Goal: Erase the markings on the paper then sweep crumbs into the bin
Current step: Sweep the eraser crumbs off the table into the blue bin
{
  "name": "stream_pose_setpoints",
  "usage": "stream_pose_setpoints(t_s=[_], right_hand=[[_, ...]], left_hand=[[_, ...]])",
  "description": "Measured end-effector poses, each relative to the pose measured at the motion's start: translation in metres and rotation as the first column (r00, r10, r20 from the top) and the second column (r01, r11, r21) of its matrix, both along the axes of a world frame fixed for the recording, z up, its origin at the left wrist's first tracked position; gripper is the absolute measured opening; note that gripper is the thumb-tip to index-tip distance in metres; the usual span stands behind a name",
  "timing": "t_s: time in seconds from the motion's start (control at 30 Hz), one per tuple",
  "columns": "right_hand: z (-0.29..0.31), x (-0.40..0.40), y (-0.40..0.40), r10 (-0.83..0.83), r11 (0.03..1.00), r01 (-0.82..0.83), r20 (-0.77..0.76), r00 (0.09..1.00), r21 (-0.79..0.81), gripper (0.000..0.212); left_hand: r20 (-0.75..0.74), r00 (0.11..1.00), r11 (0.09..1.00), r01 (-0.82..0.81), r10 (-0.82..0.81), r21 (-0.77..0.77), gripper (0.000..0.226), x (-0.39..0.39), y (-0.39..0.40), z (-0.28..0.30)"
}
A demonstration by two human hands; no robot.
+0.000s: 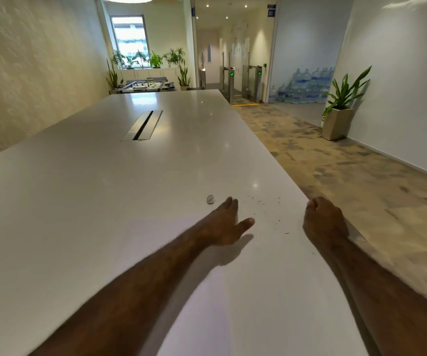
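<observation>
Dark crumbs lie scattered on the white table near its right edge. My left hand lies on the tabletop just left of the crumbs, with straight fingers and the thumb spread towards them. My right hand sits at the table's right edge, past the crumbs, its fingers curled with nothing seen in them. A small white round eraser rests on the table just beyond my left fingertips. A whiter patch between my forearms may be the paper; no markings show on it. No bin is in view.
A cable slot is set into the middle of the table. Patterned carpet runs along the right side. Farther right, a potted plant stands by the wall, with stacked water bottles behind it.
</observation>
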State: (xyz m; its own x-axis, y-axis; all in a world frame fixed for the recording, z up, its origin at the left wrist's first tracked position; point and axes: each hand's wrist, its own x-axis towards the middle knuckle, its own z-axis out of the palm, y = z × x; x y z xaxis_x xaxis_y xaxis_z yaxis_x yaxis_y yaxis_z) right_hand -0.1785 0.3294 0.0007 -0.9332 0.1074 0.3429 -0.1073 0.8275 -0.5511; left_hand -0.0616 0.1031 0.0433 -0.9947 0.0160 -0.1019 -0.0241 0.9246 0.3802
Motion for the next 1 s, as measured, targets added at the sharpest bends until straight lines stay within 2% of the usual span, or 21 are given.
stream_pose_setpoints(t_s=[0.07,0.2,0.37,0.47,0.57,0.63,0.67,0.73,0.8,0.83,0.9,1.0], right_hand=[[-0.003,0.011,0.01,0.032,0.999,-0.033,0.026,0.999,0.017,0.029],[-0.004,0.012,0.026,0.014,1.0,-0.013,0.106,0.994,-0.019,0.027],[-0.012,0.005,0.039,0.007,0.988,-0.047,0.26,0.966,0.149,0.03],[-0.008,0.005,0.037,0.002,0.983,-0.06,0.316,0.949,0.174,0.03],[-0.007,0.004,0.035,-0.005,0.985,-0.046,0.291,0.957,0.167,0.03],[-0.01,0.006,0.035,-0.018,0.991,-0.017,0.248,0.969,0.136,0.029],[-0.01,0.007,0.035,-0.022,0.993,-0.008,0.238,0.971,0.121,0.029],[-0.01,0.009,0.036,-0.015,0.995,-0.008,0.233,0.972,0.099,0.026],[-0.011,0.011,0.036,-0.005,0.996,-0.014,0.228,0.974,0.083,0.026],[-0.01,0.01,0.037,-0.006,0.997,-0.012,0.224,0.974,0.079,0.026],[-0.011,0.007,0.037,-0.004,0.998,-0.011,0.227,0.974,0.067,0.027],[-0.009,0.005,0.038,-0.012,0.998,-0.002,0.231,0.973,0.06,0.028]], left_hand=[[0.056,0.998,0.998,-0.034,0.037,-0.051,0.092,-0.031,0.007,-0.01],[0.073,0.994,0.989,-0.065,0.075,-0.129,0.1,-0.066,0.014,-0.026],[0.032,0.998,0.983,-0.046,0.052,-0.176,0.101,-0.093,0.02,-0.029],[-0.009,0.999,0.979,0.033,-0.035,-0.204,0.103,-0.102,0.033,-0.03],[-0.039,0.962,0.945,0.257,-0.27,-0.205,0.096,-0.089,0.065,-0.038],[-0.078,0.922,0.92,0.367,-0.379,-0.139,0.085,-0.079,0.078,-0.039],[-0.142,0.918,0.927,0.356,-0.37,-0.119,0.082,-0.081,0.076,-0.038],[-0.211,0.947,0.968,0.222,-0.243,-0.12,0.089,-0.096,0.056,-0.035],[-0.123,0.987,0.981,0.083,-0.105,-0.176,0.103,-0.111,0.034,-0.035],[-0.066,0.994,0.976,0.07,-0.085,-0.205,0.107,-0.115,0.031,-0.036],[-0.046,0.991,0.971,0.109,-0.122,-0.215,0.106,-0.119,0.036,-0.04],[-0.082,0.956,0.938,0.254,-0.28,-0.237,0.095,-0.111,0.055,-0.041]])
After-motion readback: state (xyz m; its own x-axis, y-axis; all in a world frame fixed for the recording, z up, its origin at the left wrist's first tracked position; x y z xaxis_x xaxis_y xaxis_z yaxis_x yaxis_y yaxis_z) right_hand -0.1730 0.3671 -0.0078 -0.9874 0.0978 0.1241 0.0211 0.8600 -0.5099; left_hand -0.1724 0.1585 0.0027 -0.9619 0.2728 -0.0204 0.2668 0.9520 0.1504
